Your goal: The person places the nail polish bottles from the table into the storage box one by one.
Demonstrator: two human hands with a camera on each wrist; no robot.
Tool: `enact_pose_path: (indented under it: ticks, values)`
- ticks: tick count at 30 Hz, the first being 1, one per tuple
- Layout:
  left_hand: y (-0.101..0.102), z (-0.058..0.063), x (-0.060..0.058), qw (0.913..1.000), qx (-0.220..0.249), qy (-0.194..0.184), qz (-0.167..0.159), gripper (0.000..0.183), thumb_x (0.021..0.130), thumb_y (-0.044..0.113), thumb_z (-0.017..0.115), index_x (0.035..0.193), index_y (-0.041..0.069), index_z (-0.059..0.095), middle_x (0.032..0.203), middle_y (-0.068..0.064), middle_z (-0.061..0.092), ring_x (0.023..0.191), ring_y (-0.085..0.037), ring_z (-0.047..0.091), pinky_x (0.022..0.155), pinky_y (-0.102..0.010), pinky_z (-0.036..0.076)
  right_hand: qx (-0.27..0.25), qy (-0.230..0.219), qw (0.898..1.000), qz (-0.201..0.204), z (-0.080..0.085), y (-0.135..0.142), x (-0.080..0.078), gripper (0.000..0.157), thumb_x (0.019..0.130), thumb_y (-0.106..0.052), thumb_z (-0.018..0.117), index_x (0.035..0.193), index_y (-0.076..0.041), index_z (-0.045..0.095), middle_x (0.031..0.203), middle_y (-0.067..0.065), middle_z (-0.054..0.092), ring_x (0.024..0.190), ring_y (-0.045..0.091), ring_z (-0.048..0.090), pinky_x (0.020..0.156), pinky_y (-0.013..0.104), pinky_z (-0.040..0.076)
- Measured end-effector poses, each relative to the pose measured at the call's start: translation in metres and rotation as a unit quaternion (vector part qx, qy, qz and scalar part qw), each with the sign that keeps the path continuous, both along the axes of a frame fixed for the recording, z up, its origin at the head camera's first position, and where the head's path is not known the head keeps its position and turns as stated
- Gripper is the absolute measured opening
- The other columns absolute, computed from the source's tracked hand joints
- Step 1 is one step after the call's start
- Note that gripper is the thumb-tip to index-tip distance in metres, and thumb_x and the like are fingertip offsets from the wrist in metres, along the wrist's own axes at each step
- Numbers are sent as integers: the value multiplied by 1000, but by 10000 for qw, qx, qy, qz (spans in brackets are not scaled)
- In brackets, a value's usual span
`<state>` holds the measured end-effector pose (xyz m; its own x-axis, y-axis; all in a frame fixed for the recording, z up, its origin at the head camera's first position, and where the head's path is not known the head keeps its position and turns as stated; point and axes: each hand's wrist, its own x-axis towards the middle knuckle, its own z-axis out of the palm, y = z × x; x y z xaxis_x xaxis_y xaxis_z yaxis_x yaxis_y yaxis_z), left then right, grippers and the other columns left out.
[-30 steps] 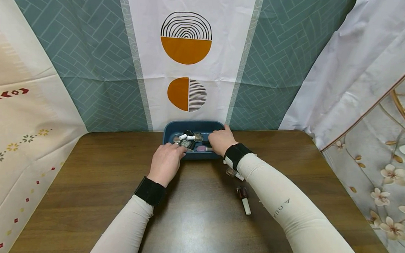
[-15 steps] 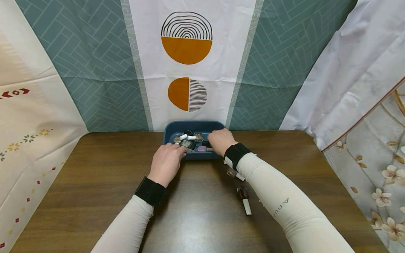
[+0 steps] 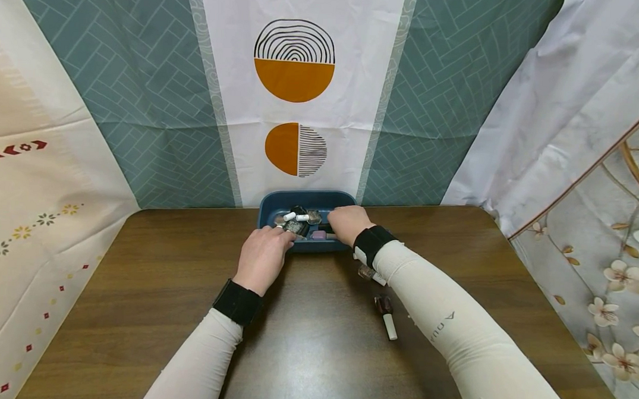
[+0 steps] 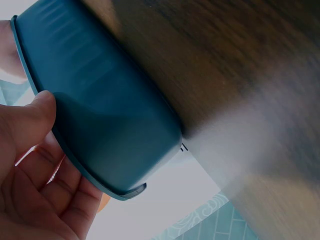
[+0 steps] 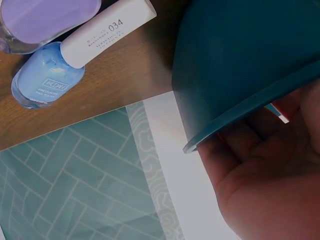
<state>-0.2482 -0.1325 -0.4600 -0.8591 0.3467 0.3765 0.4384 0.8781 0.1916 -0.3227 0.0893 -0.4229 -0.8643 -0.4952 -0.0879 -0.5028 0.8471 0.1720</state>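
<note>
A dark blue plastic bin [image 3: 317, 246] stands at the table's far edge, with several nail polish bottles [image 3: 295, 227] lying jumbled inside. At its front left, my left hand [image 3: 262, 259] grips the rim; the left wrist view shows the thumb [image 4: 42, 107] against the outer wall and the other fingers inside. My right hand [image 3: 349, 223] is curled over the right end of the bin. Behind the rim, its fingers [image 5: 217, 157] show in the right wrist view, while the thumb is hidden. A white tip with a red edge shows beside them.
On the wooden table [image 3: 149, 287], a dark red nail polish bottle [image 3: 383, 312] and a clear-brown one [image 3: 367, 273] lie near my right forearm. Blue [image 5: 45, 77] and lilac [image 5: 50, 20] bottles lie right of the bin. A patterned cloth [image 3: 313, 104] hangs behind.
My right index finger, which stuck out past the bin's far right corner, has drawn in and curled. The bin and my left hand hold their place.
</note>
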Motion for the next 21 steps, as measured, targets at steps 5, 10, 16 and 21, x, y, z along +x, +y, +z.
enact_pose_path:
  ticks: [5, 10, 16, 21]
  values:
    - [0, -1, 1, 9999, 5, 134, -38, 13, 100, 10, 83, 113, 11, 86, 99, -7, 81, 89, -28, 70, 87, -44, 57, -61, 35, 10000, 32, -2, 1, 1, 16, 106, -7, 72, 92, -8, 79, 95, 11, 78, 89, 27, 76, 80, 49, 64]
    - [0, -2, 0, 9996, -46, 270, -53, 11, 101, 10, 82, 111, 11, 86, 98, -7, 80, 90, -29, 71, 85, -46, 57, -169, 12, 9999, 23, -4, 2, 1, 24, 107, -7, 72, 84, -10, 73, 86, 10, 76, 79, 26, 73, 74, 48, 64]
    - [0, -2, 0, 9997, -80, 217, -27, 12, 103, 11, 80, 114, 11, 86, 101, -7, 81, 93, -30, 72, 87, -45, 57, -87, -26, 10000, 18, -2, 1, 3, 21, 107, -8, 72, 87, -10, 75, 89, 10, 77, 79, 26, 71, 75, 47, 63]
    - [0, -1, 1, 9997, -58, 216, -35, 12, 103, 11, 80, 114, 11, 86, 101, -7, 81, 93, -29, 72, 87, -45, 57, -87, -48, 9999, -20, 0, 1, 5, 22, 107, -8, 73, 86, -11, 73, 87, 9, 75, 74, 23, 65, 75, 45, 62]
